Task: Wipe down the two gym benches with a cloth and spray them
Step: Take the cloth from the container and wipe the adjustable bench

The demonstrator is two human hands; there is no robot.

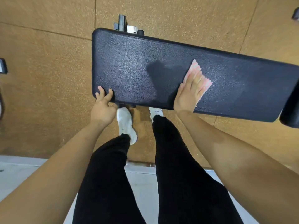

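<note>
Under me lies a brown speckled rubber tile floor [45, 78], crossed by thin dark seams. My white sneakers [126, 123] stand on it, a little apart, below my black trousers [174, 167]. Nearer me runs a pale grey smooth floor strip [21, 172]. A small dark-framed object [2, 66] sits at the left edge, cut off.

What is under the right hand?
A pink cloth, pressed flat on the bench by the right hand; its far edges stick out beyond the hand. The part beneath the palm is covered.

Bench pad [129, 65] lies open left of the cloth [198, 73]; metal frame [123, 24] projects past its upper-left edge; a second pad [291, 107] adjoins at right.
</note>
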